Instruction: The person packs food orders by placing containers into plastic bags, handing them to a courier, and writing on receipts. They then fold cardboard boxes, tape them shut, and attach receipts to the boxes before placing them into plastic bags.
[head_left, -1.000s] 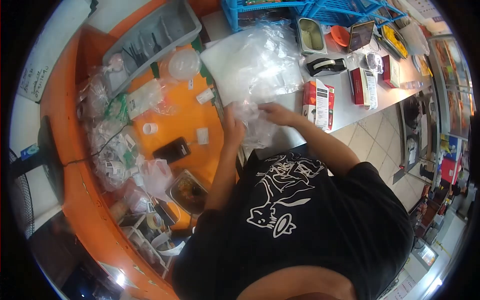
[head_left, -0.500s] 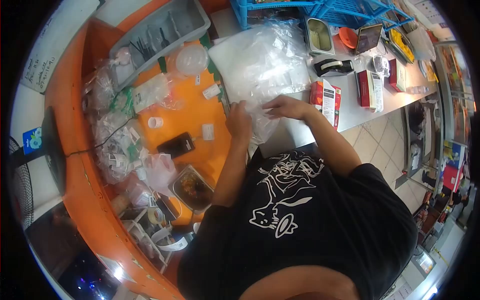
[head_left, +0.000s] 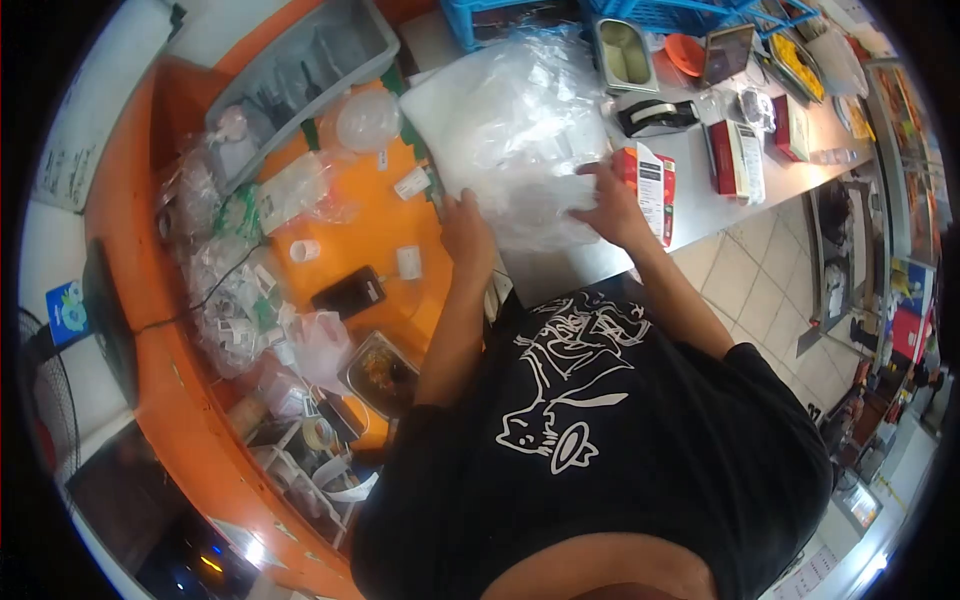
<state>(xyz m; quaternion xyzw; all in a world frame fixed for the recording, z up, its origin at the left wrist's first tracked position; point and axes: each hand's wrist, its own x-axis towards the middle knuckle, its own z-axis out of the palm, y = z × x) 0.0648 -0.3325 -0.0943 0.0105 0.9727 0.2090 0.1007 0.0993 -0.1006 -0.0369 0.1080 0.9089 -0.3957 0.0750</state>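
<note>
A thin clear plastic bag (head_left: 535,212) lies spread between my hands, at the near edge of a big pile of clear plastic bags (head_left: 500,100). My left hand (head_left: 467,235) is at its left side, fingers closed on the bag's edge. At the right side, my right hand (head_left: 615,208) has thumb and forefinger apart in a C shape, with the plastic at their tips. Some of the bag blurs into the pile behind it. Just right of my right hand stands a red box (head_left: 652,185) with a printed paper slip on it.
On the orange counter (head_left: 330,235) at left lie a black phone (head_left: 348,291), a small white cup (head_left: 304,250) and a food tray (head_left: 380,372). A tape dispenser (head_left: 655,116), metal container (head_left: 625,55) and grey bin (head_left: 300,70) stand farther back.
My hands have moved apart, the right one rightward with its fingers spreading. The bag, bunched between them before, now lies wider and flatter. The whole view has shifted slightly.
</note>
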